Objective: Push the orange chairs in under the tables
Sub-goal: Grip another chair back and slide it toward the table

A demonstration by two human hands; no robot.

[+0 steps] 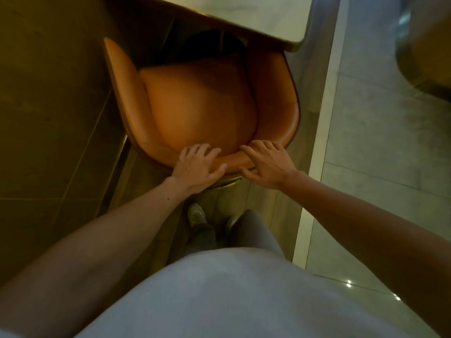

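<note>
An orange leather chair (195,103) with a curved shell back stands right in front of me, seen from above. Its front edge sits just under the pale marble tabletop (258,18) with a gold rim at the top of the view. My left hand (197,167) grips the top rim of the chair's backrest, fingers curled over it. My right hand (268,162) holds the same rim a little to the right. The chair's gold base shows faintly below the rim between my hands.
A dark tiled wall (48,106) runs close along the left of the chair. A bright raised strip (317,152) on the right borders a pale tiled floor (380,152). My feet (197,215) stand on wood flooring just behind the chair.
</note>
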